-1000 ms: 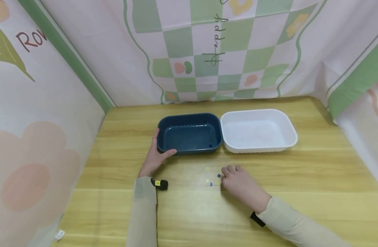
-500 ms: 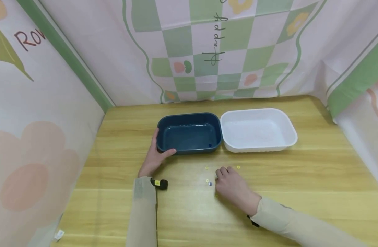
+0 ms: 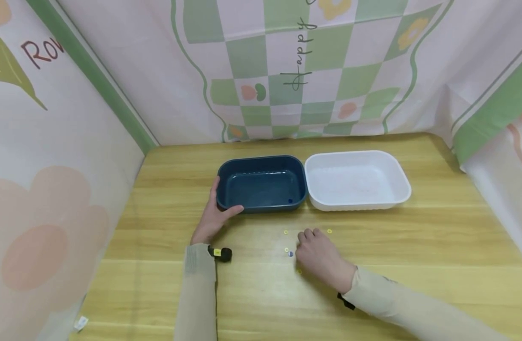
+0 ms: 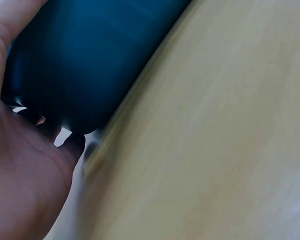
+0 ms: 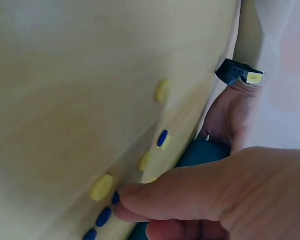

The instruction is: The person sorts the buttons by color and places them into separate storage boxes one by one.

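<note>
My left hand (image 3: 211, 221) grips the dark blue bin (image 3: 261, 208) at its near left corner, thumb along the front and fingers round the left side. In the left wrist view the bin's wall (image 4: 90, 60) fills the space between thumb and fingers. Over the table in front of the bins, my right hand (image 3: 322, 260) has its fingers curled. Its thumb and forefinger pinch a small blue disc (image 5: 116, 198), like a button, in the right wrist view. Two more blue discs (image 5: 104, 216) lie just past the fingertips, with a yellow disc (image 5: 102, 187) beside them.
Touching the blue bin's right side is a white bin (image 3: 359, 207). One blue disc (image 3: 290, 201) lies inside the blue bin. Around my right hand are scattered yellow discs (image 3: 285, 232) and a blue disc (image 3: 291, 254). Patterned curtains (image 3: 269, 109) border the wooden table (image 3: 252, 293).
My right hand has shifted left over the discs, covering a blue and a yellow one in the head view. A yellow disc now shows to its right. The left hand stays on the bin.
</note>
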`<control>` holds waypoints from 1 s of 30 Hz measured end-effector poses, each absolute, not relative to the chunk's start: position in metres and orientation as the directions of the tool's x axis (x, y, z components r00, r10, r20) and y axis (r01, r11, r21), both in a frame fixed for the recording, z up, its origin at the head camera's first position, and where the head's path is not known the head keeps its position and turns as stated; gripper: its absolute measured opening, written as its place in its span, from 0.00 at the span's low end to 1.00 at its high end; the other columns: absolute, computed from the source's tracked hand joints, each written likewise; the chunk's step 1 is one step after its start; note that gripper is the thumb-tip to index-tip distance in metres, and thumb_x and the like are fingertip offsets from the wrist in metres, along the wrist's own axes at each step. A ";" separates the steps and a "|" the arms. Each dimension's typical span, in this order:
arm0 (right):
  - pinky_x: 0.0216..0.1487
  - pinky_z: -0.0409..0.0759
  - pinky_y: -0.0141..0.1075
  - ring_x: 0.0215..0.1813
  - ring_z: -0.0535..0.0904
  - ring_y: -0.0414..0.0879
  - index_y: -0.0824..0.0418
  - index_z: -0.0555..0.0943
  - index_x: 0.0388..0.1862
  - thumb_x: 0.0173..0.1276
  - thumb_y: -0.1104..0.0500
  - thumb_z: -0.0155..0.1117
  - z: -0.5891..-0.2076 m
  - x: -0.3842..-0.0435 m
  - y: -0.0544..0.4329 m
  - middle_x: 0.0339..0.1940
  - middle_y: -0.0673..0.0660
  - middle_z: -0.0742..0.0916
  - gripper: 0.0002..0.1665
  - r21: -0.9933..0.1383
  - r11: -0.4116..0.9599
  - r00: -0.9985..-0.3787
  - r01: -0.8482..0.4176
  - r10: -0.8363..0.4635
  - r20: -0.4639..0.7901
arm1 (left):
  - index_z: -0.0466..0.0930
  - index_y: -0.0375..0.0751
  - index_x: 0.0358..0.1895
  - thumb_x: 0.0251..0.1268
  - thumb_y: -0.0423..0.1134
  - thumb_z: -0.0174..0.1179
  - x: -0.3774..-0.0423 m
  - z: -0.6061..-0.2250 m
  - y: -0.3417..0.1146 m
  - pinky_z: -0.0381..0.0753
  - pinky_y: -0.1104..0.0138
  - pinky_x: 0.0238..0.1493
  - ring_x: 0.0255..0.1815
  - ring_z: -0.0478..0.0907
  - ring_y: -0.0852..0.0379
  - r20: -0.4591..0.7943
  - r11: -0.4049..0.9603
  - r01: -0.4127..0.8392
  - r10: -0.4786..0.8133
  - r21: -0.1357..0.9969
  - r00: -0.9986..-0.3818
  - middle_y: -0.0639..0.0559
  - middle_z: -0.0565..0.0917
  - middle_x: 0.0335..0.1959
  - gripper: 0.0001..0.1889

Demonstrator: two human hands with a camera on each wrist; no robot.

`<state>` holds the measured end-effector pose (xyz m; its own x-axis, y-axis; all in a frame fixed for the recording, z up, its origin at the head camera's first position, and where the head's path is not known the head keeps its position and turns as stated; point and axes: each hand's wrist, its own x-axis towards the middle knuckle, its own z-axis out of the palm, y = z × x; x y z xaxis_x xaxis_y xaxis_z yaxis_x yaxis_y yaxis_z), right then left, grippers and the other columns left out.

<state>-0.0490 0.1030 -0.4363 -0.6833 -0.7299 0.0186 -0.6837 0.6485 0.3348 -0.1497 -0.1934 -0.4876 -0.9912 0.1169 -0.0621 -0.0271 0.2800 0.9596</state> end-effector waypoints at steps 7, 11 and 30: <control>0.26 0.69 0.35 0.24 0.66 0.46 0.60 0.79 0.16 0.55 0.67 0.66 -0.432 -0.054 0.099 0.20 0.55 0.76 0.11 0.302 0.661 -0.702 -0.687 -0.711 -0.042 | 0.35 0.76 0.76 0.53 0.51 0.73 -0.146 -0.478 -0.192 0.44 0.44 0.73 0.78 0.37 0.55 -0.096 0.286 -0.056 0.129 0.957 -0.987 0.71 0.39 0.77 0.57; 0.27 0.69 0.35 0.24 0.66 0.46 0.60 0.79 0.16 0.57 0.64 0.67 -0.431 -0.056 0.098 0.20 0.54 0.77 0.11 0.302 0.663 -0.708 -0.685 -0.703 -0.062 | 0.34 0.69 0.78 0.55 0.50 0.72 -0.140 -0.463 -0.190 0.45 0.44 0.72 0.78 0.37 0.52 -0.106 0.291 -0.062 0.140 0.955 -0.984 0.67 0.39 0.78 0.57; 0.32 0.73 0.41 0.31 0.72 0.50 0.64 0.82 0.25 0.57 0.64 0.66 -0.427 -0.056 0.109 0.28 0.57 0.78 0.03 0.188 0.724 -0.747 -0.664 -0.653 -0.123 | 0.35 0.65 0.78 0.57 0.49 0.71 -0.135 -0.452 -0.187 0.45 0.44 0.73 0.78 0.38 0.51 -0.095 0.310 -0.046 0.143 0.950 -0.985 0.64 0.39 0.79 0.56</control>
